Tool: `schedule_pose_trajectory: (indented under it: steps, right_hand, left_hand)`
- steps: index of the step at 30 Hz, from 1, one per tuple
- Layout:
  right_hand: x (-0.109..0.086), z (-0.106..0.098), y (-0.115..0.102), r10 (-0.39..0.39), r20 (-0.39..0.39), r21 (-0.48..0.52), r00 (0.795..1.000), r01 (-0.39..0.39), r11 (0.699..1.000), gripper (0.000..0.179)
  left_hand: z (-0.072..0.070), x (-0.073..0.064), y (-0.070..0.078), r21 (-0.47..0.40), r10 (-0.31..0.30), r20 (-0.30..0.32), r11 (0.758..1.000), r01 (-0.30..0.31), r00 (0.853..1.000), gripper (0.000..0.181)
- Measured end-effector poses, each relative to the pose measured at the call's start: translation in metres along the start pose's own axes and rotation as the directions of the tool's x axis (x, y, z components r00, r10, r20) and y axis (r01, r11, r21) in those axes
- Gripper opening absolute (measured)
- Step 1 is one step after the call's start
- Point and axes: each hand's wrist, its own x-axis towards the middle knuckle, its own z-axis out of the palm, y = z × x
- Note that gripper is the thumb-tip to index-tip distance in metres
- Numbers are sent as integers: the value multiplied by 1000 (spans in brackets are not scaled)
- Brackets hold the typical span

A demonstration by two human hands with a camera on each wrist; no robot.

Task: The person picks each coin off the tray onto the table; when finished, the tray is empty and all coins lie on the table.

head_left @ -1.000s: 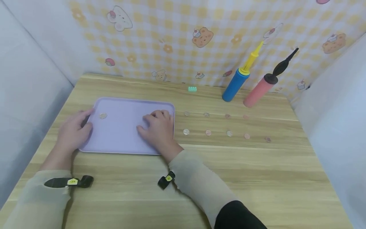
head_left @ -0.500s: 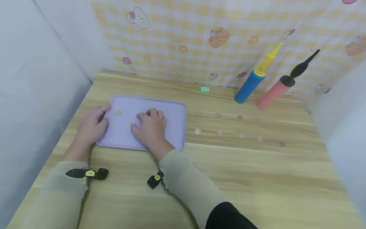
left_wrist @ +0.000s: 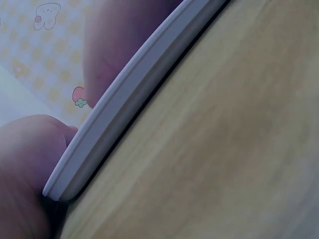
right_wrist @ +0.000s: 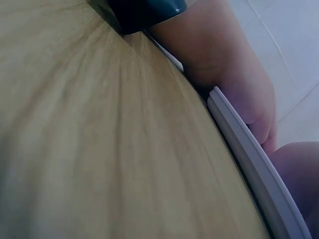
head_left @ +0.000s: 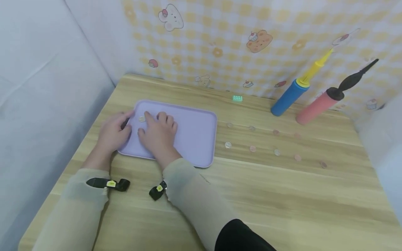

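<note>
A pale purple tray (head_left: 194, 139) lies on the wooden table, with one silver-coloured coin (head_left: 142, 119) near its upper left corner. My left hand (head_left: 113, 134) rests at the tray's left edge, thumb and index finger spread along the rim; its other fingers are hidden. Over the tray, my right hand (head_left: 159, 135) reaches toward the coin. Its index fingertip is right at the coin's edge, and the thumb points to the tray's left side. In the left wrist view, fingers meet the tray's rim (left_wrist: 124, 94). The right wrist view shows the tray's front side (right_wrist: 244, 149) close up.
Two rows of coins, silver and copper, lie right of the tray, one silver coin (head_left: 228, 145) nearest it. A mint toy brick (head_left: 237, 98) sits at the back. A blue pump (head_left: 289, 98) and a pink pump (head_left: 318, 107) lean on the patterned backdrop (head_left: 232, 59).
My right hand has slid left across the tray to the coin, its index finger now stretched out. The left hand stays at the tray's edge. The head view has shifted.
</note>
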Motion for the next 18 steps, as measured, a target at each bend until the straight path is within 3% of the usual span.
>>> schedule_pose_trajectory:
  steps: [5, 13, 18]
  right_hand:
    - [2, -1, -1, 22, 32, -58, 999, -20, 998, 50]
    - [-2, 0, -1, 1, -40, -6, 999, -1, 1000, 31]
    - [-2, 1, 3, -34, -33, 17, 999, 35, 999, 24]
  left_hand:
    - [2, 1, 5, -4, -3, 11, 1000, 3, 1000, 52]
    - [0, -3, 2, -22, -1, 0, 1000, 1, 1000, 50]
    - [1, -2, 2, -29, -13, 12, 999, 14, 1000, 51]
